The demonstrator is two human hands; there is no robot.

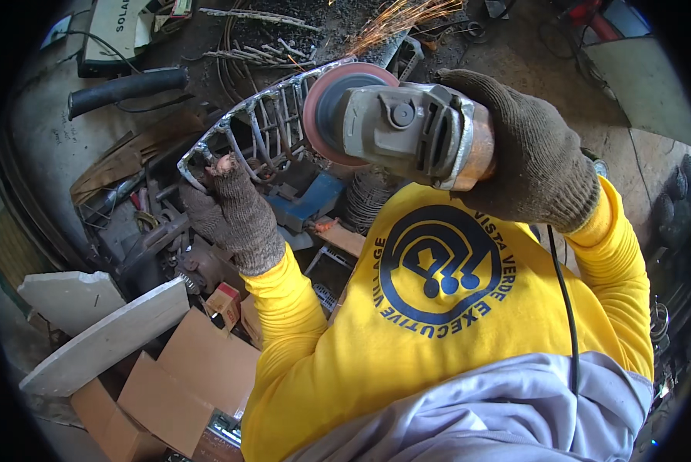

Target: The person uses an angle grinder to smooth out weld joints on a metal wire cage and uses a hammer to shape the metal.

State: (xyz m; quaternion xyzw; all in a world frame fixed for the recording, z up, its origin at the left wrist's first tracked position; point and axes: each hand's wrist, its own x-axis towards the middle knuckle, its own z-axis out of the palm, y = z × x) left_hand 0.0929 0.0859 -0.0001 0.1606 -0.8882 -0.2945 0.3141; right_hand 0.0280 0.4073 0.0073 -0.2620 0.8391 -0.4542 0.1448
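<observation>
My right hand [534, 150], in a brown knit glove, is wrapped round the body of an angle grinder [411, 127]. The grinder's reddish disc [330, 115] meets the far right end of a welded metal frame with curved bars [257, 123], and orange sparks [407, 23] fly off to the upper right. My left hand [234, 208], gloved alike with a bare fingertip showing, closes on the near left end of that frame. What lies under the disc is hidden.
A black power cord [565, 308] runs down across my yellow sleeve side. Beneath the frame lie a blue box [311, 202] and coiled wire [368, 202]. Open cardboard boxes [184, 377] and pale boards [110, 331] stand lower left. A black cylinder [130, 91] lies upper left.
</observation>
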